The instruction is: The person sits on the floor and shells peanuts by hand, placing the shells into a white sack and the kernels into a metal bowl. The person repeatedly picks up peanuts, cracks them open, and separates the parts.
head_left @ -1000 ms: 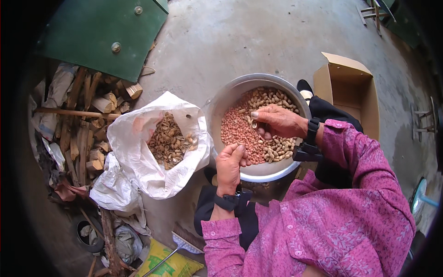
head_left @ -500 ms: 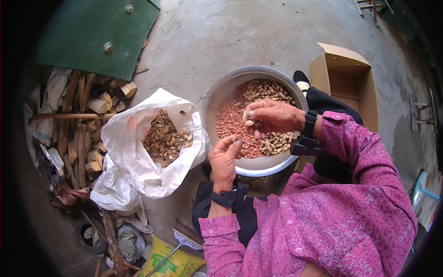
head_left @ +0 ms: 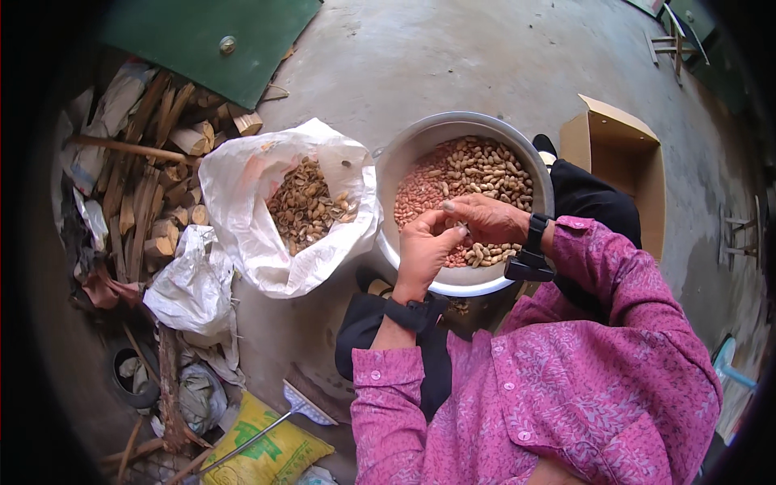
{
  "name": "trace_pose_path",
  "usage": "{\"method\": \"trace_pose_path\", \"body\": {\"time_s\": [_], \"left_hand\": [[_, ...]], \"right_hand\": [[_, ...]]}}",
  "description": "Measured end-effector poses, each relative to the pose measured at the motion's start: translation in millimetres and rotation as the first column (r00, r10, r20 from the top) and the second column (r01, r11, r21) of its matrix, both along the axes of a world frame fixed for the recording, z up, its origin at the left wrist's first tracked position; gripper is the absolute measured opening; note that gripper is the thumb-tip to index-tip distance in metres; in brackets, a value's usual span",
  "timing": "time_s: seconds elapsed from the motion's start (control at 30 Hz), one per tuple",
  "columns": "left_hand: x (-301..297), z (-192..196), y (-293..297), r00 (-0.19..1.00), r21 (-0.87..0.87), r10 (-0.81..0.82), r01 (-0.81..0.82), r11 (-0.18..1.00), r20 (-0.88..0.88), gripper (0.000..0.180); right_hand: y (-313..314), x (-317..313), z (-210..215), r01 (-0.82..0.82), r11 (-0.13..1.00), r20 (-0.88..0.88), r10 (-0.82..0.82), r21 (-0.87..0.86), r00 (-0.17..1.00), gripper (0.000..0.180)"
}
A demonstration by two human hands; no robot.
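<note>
Above a metal basin (head_left: 410,155) holding unshelled peanuts (head_left: 497,166) and red kernels (head_left: 414,192), the left hand (head_left: 423,249) and right hand (head_left: 491,215), apart half a second earlier, meet with fingers bunched; whether they grip anything cannot be told.

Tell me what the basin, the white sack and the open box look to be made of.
Basin: metal, perhaps aluminium; smooth, dull silver-grey with a soft shine along its rim.
White sack: probably plastic, perhaps woven; thin, crinkled and slightly glossy, though no weave can be made out.
Open box: likely cardboard; matte brown, with thin, flat walls and a bent-out flap.
</note>
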State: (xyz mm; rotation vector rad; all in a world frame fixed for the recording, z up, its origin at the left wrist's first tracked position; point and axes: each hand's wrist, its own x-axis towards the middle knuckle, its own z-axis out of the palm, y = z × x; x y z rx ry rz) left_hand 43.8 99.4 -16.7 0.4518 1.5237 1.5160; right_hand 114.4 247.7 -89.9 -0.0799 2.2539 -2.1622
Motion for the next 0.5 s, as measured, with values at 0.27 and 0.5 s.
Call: {"method": "trace_pose_path", "body": {"time_s": [0.27, 0.5], "left_hand": [[-6, 1, -24, 0.998, -0.001, 0.023, -0.023, 1.000, -0.054, 0.022], [-20, 18, -52, 0.975, 0.162, 0.199, -0.213, 0.963, 0.104, 0.021]], "right_hand": [[-14, 0, -3, 0.057, 0.996, 0.039, -0.060, 0.061, 0.997, 0.036], [-31, -6, 18, 0.325, 0.745, 0.470, -0.017, -0.583, 0.882, 0.020]]}}
